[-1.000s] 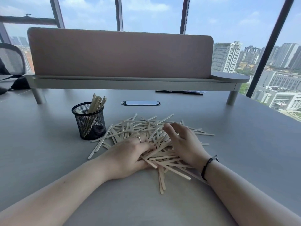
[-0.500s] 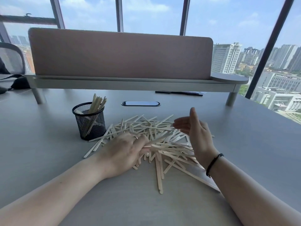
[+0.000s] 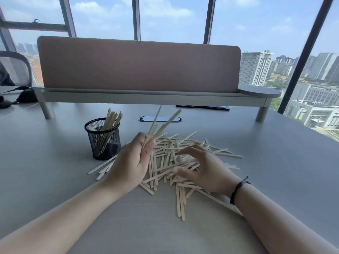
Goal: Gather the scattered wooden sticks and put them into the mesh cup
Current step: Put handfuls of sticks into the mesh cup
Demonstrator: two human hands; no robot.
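**A few sticks up, a big pile to go**

The wooden sticks (image 3: 176, 162) lie in a messy pile on the grey table (image 3: 55, 171), just right of the black mesh cup (image 3: 103, 142). Some sticks already stand in the cup (image 3: 111, 119). A few loose ones lie right by its foot.

The left hand (image 3: 132, 162) has its fingers curled round a small bunch of sticks (image 3: 161, 123) that point up and away. The bunch is fanned out, not neat. The right hand (image 3: 203, 169) hovers low over the pile with fingers spread and bent, holding nothing that I can see.

To do this step well, I think the left hand should squeeze the bunch so the sticks line up, then tip them straight and drop them end first into the cup. The cup looks light, so a bump could knock it over. The right hand could scoop the next bunch together.

I see no words, labels or brand names anywhere.
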